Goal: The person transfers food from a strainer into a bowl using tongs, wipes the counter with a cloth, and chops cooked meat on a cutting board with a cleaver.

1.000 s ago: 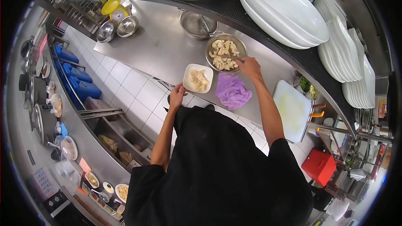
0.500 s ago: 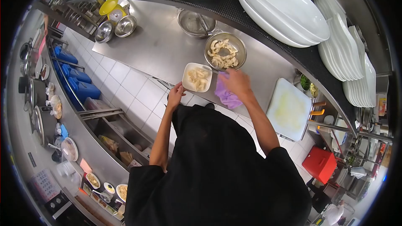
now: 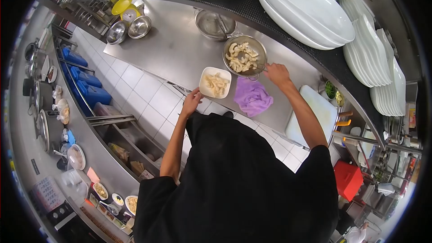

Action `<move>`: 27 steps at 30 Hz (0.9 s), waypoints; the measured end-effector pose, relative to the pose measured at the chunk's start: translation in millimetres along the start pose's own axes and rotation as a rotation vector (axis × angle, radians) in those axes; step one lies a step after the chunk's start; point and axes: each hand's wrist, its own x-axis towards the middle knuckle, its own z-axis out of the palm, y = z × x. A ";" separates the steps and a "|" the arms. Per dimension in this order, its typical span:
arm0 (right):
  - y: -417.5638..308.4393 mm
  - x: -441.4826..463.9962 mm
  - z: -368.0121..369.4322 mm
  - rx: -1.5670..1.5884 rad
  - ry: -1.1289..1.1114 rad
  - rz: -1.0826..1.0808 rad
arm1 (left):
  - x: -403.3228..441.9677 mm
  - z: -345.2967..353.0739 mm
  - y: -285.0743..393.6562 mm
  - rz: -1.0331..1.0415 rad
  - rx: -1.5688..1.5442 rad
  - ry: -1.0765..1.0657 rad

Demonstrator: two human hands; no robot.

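My left hand (image 3: 192, 101) is closed on the near left rim of a white square bowl (image 3: 203, 85), which holds pale, strip-like food pieces (image 3: 216, 85). To its right stands a round metal bowl (image 3: 262, 54) with wire loops at its edge and curled pale pieces (image 3: 243, 58) inside. At that bowl's right rim is my right hand (image 3: 277, 74), its fingers closed on what looks like a thin metal utensil reaching over the rim. The utensil's kind is unclear. A crumpled purple cloth (image 3: 253, 96) lies below the metal bowl, apart from both hands.
A metal strainer (image 3: 211, 23) stands behind the food bowls. The white cutting board (image 3: 311, 116) lies right, partly under my right forearm. Stacked white oval plates (image 3: 301, 9) fill the shelf above the counter. Small metal bowls (image 3: 139, 27) sit at the far left end.
My right hand has left the purple cloth and moved right and up to the metal bowl's rim. The cloth now lies spread out more. My left hand stays at the white bowl.
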 end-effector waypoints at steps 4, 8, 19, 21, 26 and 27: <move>-4.5 -18.5 -21.9 0.048 0.067 0.097 | -1.8 2.4 -0.4 0.013 -0.014 0.012; -38.1 -50.9 -67.6 0.137 0.122 0.177 | -1.5 6.8 -1.2 0.016 -0.027 0.031; -142.4 -29.4 -17.0 0.334 0.012 0.057 | 17.8 21.5 -1.5 0.175 0.085 0.228; -137.6 -35.8 -30.0 0.398 -0.021 0.142 | 20.8 22.4 5.6 0.240 0.104 0.216; -78.9 -34.6 -54.9 0.356 -0.010 0.422 | 28.6 22.1 -5.7 0.288 0.268 0.183; -65.5 -28.5 -41.4 0.353 -0.010 0.430 | 27.7 26.4 -3.4 0.302 0.267 0.219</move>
